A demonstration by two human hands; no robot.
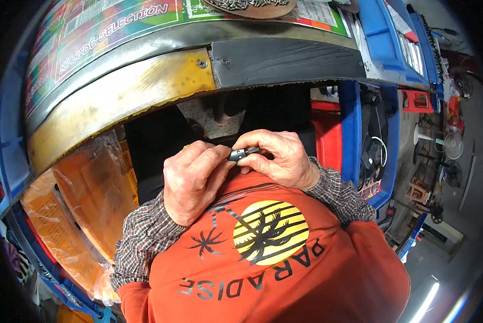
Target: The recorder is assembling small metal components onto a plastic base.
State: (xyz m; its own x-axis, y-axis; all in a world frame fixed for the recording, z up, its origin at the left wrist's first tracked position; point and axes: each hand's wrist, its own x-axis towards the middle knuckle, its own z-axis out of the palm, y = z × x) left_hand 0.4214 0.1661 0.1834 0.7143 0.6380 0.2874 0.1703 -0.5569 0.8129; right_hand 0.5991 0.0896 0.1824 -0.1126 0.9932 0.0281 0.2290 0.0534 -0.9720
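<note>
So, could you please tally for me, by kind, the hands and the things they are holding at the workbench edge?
Bare hands: 2, the left hand and the right hand
Small dark grey metal part pinched between both hands: 1
Total: 3

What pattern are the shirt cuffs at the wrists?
A brown and white check on the cuffs, seen in the head view.
</note>
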